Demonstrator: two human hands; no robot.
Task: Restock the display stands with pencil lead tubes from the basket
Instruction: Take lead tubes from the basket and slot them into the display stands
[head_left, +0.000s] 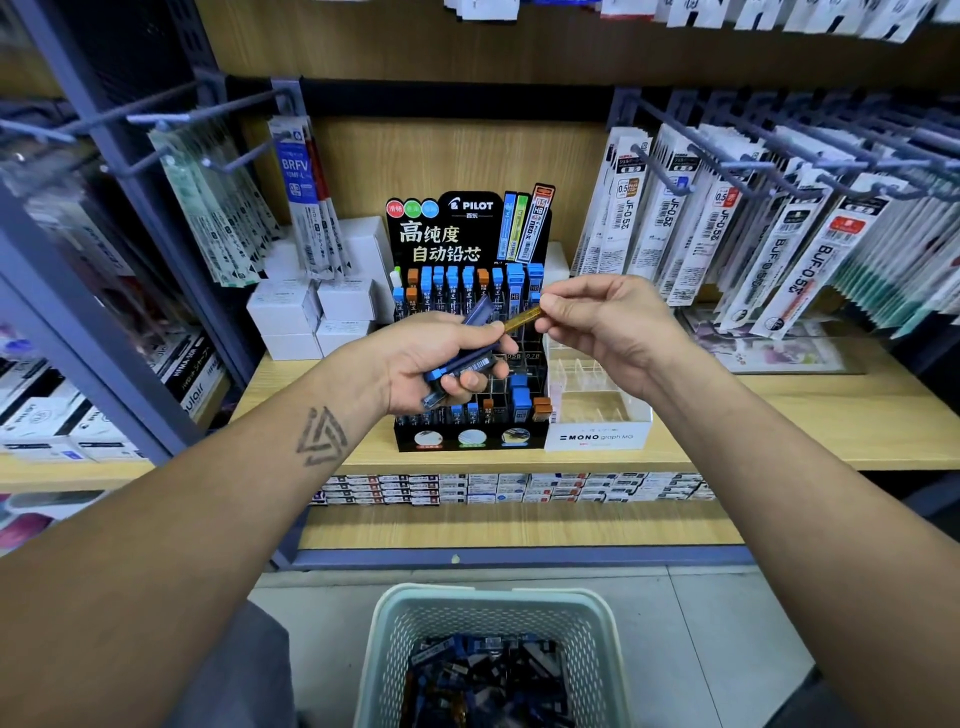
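Nearest, bottom centre: pale green basket (387, 644) on the floor, cut off by the lower edge, heaped with dark blue pencil lead tubes (488, 670) too jumbled to count.

Far left: hanging refill packs (218, 208) on hooks, blurred toward the frame edge; white boxes (291, 317) stacked on the wooden shelf (779, 415).

Left of centre: left hand (441, 364), fingers curled round a bundle of blue tubes (462, 364), some fanned upward, lower ends poking out under the palm; exact number hard to tell, perhaps four or five.

Centre, behind the hands: black PILOT display stand (467, 234), rows of blue and orange capped tubes in its slots, middle rows hidden by the left hand and its bundle. Several front slots seemingly vacant, though partly blocked from view.

Between the hands: one amber tube (522, 319), near end overlapped by the blue bundle, far end pinched by the right hand (608, 322) between thumb and forefinger, other fingers loosely bent.

Right of the stand, touching it: clear MONO display stand (597, 410), its back half covered by the right wrist, dividers faint.

Far right: more refill packs (727, 223) on hooks, labels partly legible, outermost ones cropped.
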